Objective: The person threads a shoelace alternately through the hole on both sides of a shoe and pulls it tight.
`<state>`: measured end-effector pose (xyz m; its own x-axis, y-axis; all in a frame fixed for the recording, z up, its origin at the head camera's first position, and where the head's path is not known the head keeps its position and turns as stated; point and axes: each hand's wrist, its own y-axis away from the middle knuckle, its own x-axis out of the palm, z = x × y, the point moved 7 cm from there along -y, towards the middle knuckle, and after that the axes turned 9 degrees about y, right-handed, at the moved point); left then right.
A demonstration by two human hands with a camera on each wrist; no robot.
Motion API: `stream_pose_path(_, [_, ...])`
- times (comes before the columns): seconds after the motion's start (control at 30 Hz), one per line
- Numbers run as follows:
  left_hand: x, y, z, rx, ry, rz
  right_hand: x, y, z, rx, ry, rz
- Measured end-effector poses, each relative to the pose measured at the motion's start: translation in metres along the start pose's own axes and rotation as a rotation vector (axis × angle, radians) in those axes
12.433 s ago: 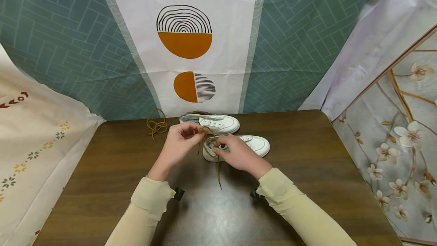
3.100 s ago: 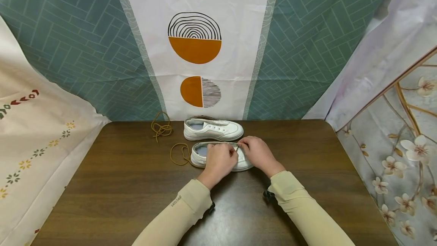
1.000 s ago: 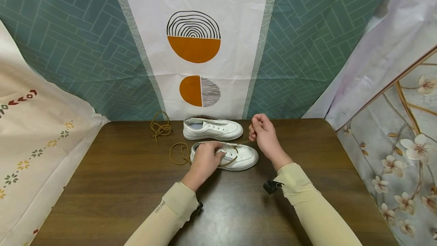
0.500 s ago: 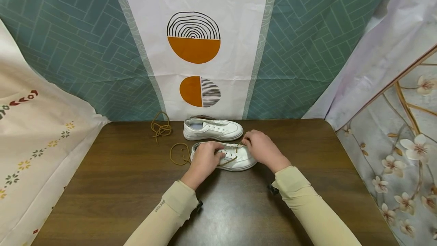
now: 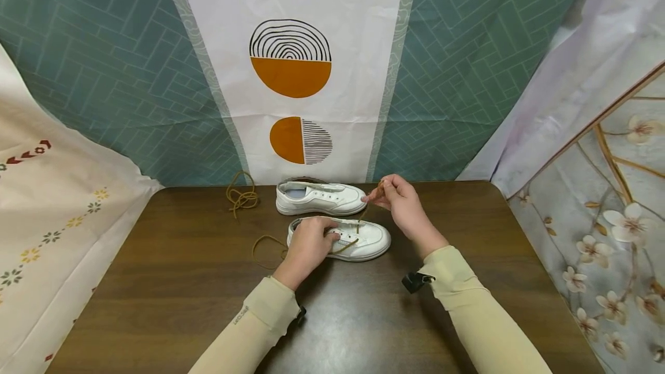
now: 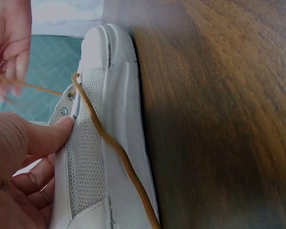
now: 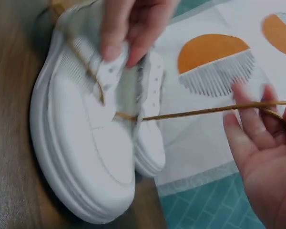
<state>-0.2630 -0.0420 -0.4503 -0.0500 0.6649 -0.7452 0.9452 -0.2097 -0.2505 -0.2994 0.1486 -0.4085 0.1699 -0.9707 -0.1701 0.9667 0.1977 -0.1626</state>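
Gripping the nearer white shoe (image 5: 371, 238), left hand (image 5: 307, 242) partly hiding it, right hand (image 5: 404, 205) pinching brown lace (image 7: 186, 113), fingertips (image 7: 241, 97) blurred.

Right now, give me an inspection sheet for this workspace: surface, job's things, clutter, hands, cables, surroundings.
Surface: brown wood-grain table, light sheen at the near side.
Job's things: near white shoe, brown lace through toe-end eyelets; far white shoe, no lace seen in it; coiled lace at back left.
Clutter: nothing seen.
Hands: left hand grips the near white shoe; right hand pinches the brown lace, stretched straight from the shoe.
Cables: nothing seen.
Surroundings: patterned back cloth, left cloth, floral right cloth.
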Motion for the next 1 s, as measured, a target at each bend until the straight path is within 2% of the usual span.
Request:
stream_pose_path(0.07, [-0.001,0.001,0.001,-0.001,0.003,-0.001,0.003,0.0,-0.002,0.038,-0.102,0.043])
stream_pose_path(0.1, [-0.001,0.001,0.001,0.001,0.005,-0.001,0.004,0.001,-0.003,0.054,-0.093,0.058])
stream_pose_path(0.13, [-0.001,0.001,0.001,0.001,0.005,0.001,0.004,0.001,-0.004,0.062,-0.023,0.063])
stream_pose_path(0.2, [-0.001,0.001,0.001,0.001,0.007,0.005,0.005,0.003,-0.008,0.065,0.226,0.089])
stream_pose_path(0.33, [-0.001,0.0,0.002,0.0,0.002,0.005,0.016,0.008,-0.019,0.043,0.847,0.196])
stream_pose_path(0.4, [-0.001,0.0,0.001,0.001,-0.004,0.006,0.022,0.01,-0.024,0.04,1.017,0.264])
stream_pose_path(0.47, [-0.001,0.0,0.001,0.0,-0.007,0.008,0.024,0.011,-0.026,0.023,1.109,0.283])
stream_pose_path(0.57, [-0.001,0.0,0.0,0.003,-0.007,0.015,0.022,0.01,-0.022,0.01,1.14,0.228])
stream_pose_path(0.63, [-0.002,0.0,0.0,0.003,-0.005,0.017,0.018,0.008,-0.019,0.015,1.118,0.178])
stream_pose_path(0.73, [-0.001,0.0,0.0,-0.004,0.0,0.02,0.007,0.006,-0.018,0.045,1.032,0.104])
stream_pose_path(0.83, [-0.001,0.0,0.0,-0.004,0.003,0.022,-0.003,0.004,-0.014,0.055,0.9,0.031])
stream_pose_path(1.0, [-0.001,-0.001,0.001,-0.008,0.006,0.023,-0.018,0.002,-0.001,0.01,0.711,-0.13])
